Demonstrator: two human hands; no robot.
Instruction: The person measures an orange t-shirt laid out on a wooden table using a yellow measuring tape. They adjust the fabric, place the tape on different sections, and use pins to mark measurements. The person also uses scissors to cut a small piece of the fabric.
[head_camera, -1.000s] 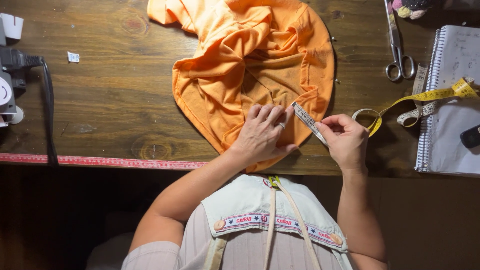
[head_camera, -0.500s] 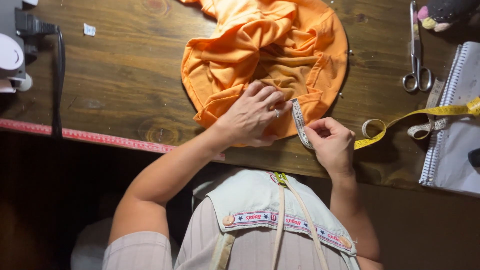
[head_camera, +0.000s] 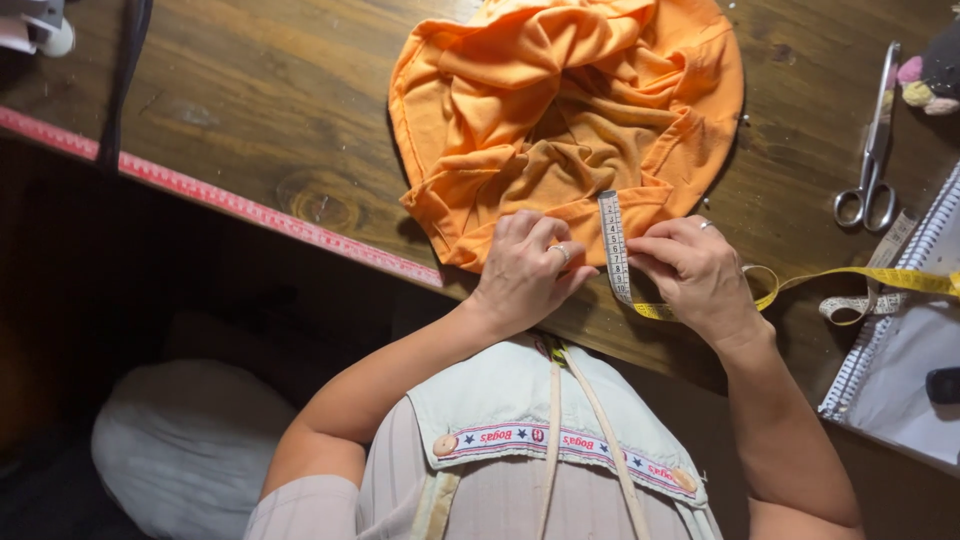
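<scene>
Pinching tape measure (head_camera: 614, 245) across orange fabric (head_camera: 560, 120) hem, right hand (head_camera: 695, 275); left hand (head_camera: 525, 270) presses flat.

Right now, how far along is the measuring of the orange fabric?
Done: the orange fabric lies bunched on the wooden table. In hand: the left hand presses its near edge while the right hand holds the measuring tape across that edge. Left: no cut shows; the scissors lie untouched, and the notebook lies to the right.
</scene>
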